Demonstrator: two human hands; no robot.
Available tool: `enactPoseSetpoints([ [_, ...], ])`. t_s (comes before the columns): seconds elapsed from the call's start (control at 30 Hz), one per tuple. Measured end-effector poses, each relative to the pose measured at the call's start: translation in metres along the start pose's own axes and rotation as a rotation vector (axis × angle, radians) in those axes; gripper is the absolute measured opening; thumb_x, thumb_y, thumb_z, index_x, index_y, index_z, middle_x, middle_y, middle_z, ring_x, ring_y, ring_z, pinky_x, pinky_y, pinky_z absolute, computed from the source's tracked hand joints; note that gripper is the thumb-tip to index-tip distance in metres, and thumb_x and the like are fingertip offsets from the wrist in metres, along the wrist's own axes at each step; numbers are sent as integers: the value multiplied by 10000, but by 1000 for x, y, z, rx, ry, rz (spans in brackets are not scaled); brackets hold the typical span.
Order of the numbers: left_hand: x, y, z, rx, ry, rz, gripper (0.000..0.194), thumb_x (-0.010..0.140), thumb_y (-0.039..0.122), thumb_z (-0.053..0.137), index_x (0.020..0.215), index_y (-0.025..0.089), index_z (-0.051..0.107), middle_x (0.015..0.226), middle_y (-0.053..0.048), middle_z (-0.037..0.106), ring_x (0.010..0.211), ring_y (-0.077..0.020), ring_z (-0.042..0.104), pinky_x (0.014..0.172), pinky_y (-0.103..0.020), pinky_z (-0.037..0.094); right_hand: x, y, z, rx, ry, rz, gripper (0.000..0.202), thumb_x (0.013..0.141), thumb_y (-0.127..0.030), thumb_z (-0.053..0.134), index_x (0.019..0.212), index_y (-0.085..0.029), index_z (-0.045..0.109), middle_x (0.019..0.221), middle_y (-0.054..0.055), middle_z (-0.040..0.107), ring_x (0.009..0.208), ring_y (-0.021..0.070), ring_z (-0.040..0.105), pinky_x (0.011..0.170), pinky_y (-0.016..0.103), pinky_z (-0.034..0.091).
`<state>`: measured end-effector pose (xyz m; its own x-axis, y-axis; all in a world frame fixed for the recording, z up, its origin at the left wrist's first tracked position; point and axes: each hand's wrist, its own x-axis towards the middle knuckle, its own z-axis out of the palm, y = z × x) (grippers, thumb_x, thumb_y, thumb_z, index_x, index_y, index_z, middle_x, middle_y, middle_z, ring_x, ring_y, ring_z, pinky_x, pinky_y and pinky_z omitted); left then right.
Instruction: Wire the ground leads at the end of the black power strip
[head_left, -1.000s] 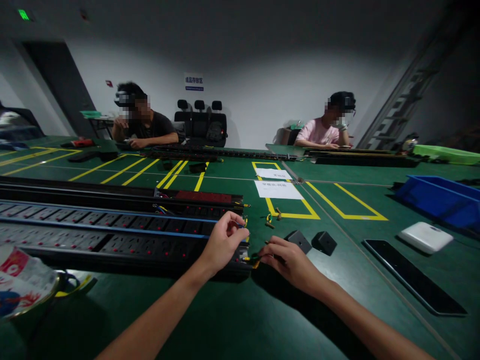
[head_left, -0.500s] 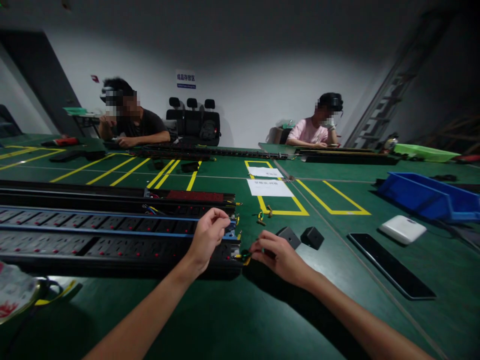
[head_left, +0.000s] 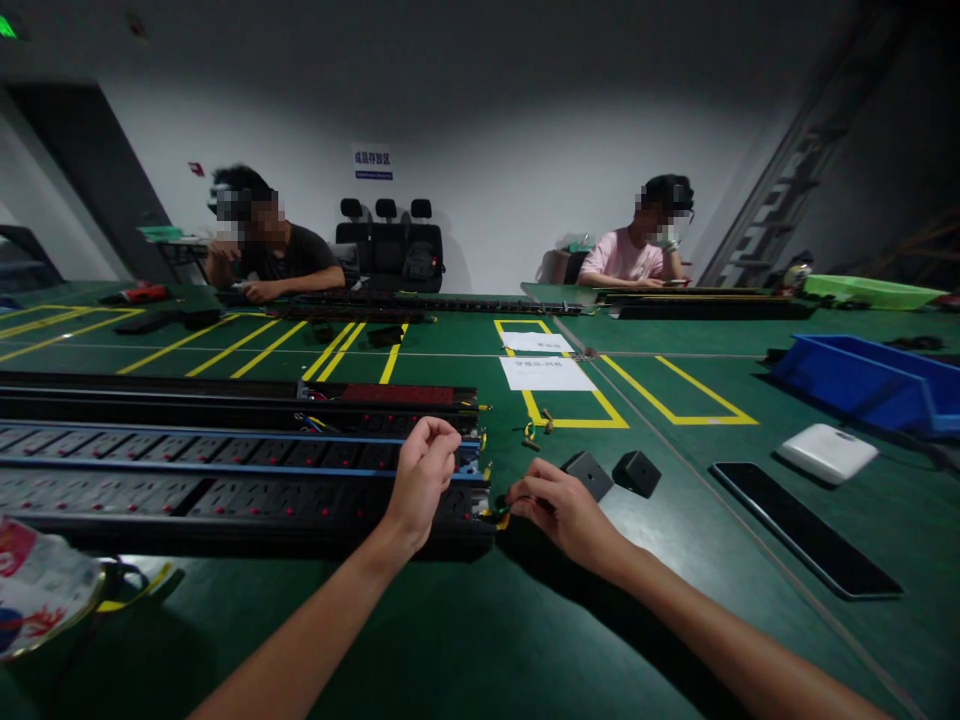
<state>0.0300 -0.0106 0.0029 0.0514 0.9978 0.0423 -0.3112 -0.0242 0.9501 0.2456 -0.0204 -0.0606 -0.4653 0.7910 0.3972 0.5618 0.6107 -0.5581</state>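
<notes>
Long black power strips (head_left: 262,505) with rows of sockets and small red parts lie side by side at the left, one of them edged in blue. Over their right end is my left hand (head_left: 426,482), its fingers curled closed; anything inside them is hidden. Just off the end of the nearest strip, my right hand (head_left: 559,505) pinches a short green-and-yellow wire (head_left: 501,514) that comes out of that end. Similar wire ends stick out of the other strips. Two black blocks (head_left: 637,473) sit just beyond my right hand.
A phone (head_left: 802,525), a white case (head_left: 826,453) and a blue bin (head_left: 874,385) are at the right. Paper sheets (head_left: 546,374) and small loose wire pieces (head_left: 531,434) lie ahead. A printed bag (head_left: 45,590) stands near left. Two people sit across the green table.
The view has shifted slightly, so things appear a little further right. My left hand's fingers have curled in more. My right hand keeps its pinch on the wire.
</notes>
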Motion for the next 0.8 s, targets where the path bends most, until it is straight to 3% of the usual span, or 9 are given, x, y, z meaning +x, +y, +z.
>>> enactPoseSetpoints([
  [0.3, 3, -1, -3, -26, 2, -9, 253, 773, 326, 671, 842, 199, 464, 608, 110, 316, 412, -10, 201, 398, -162, 83, -3, 1, -1, -64, -54, 1, 176, 996, -248, 517, 1005, -215, 690, 908, 33, 552, 765, 154, 586, 695, 272, 452],
  [0.43, 2, -1, -3, -37, -15, -28, 260, 791, 353, 663, 834, 195, 461, 615, 107, 316, 415, -7, 206, 394, -156, 88, -1, 3, 2, -51, -42, 31, 190, 990, -267, 527, 979, -223, 711, 863, 29, 552, 743, 157, 580, 672, 270, 446],
  [0.67, 2, 0, -2, -54, -4, -24, 272, 791, 356, 676, 837, 189, 467, 631, 103, 338, 425, -1, 239, 394, -146, 106, -1, 1, -2, -42, 0, -85, 208, 994, -258, 531, 949, -202, 725, 832, 29, 548, 711, 148, 567, 629, 257, 416],
  [0.8, 2, 0, -2, -55, 0, -21, 285, 785, 367, 682, 835, 187, 468, 629, 103, 342, 424, 0, 234, 390, -144, 105, -1, 4, 3, -49, 11, -63, 231, 1000, -241, 511, 922, -193, 723, 772, 14, 533, 660, 133, 541, 596, 241, 378],
])
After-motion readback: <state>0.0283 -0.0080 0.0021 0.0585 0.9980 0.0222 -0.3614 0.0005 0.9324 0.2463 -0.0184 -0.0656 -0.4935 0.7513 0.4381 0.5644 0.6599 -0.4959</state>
